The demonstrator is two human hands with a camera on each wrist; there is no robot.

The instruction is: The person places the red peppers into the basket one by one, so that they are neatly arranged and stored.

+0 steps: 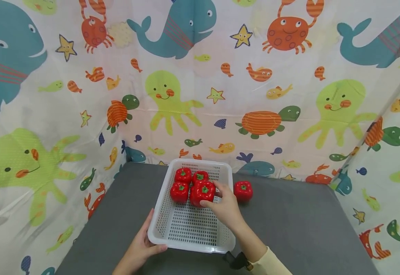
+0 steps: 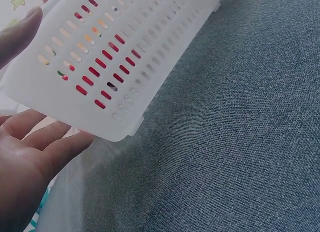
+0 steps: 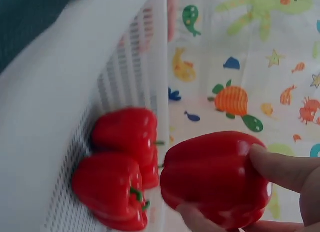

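A white perforated plastic basket (image 1: 200, 244) stands on the dark table. My left hand (image 1: 140, 244) grips its near left corner, thumb on the rim and fingers at the outer side. In the left wrist view, red shows through slots of the basket wall (image 2: 65, 100). My right hand (image 1: 228, 206) pinches a shiny red bell pepper (image 1: 203, 192) over the basket's middle, thumb and fingers on opposite sides. Beside it in the basket are red bell peppers: one at the back (image 1: 183, 175), one behind the held pepper (image 1: 200, 176) and one at left (image 1: 179, 192).
Another red bell pepper (image 1: 243, 191) stands on the table just outside the basket's right wall. The grey tabletop (image 1: 289, 225) reaches to a curtain (image 1: 200, 141) printed with sea animals at the back and sides. A dark strap (image 1: 235, 261) is on my right wrist.
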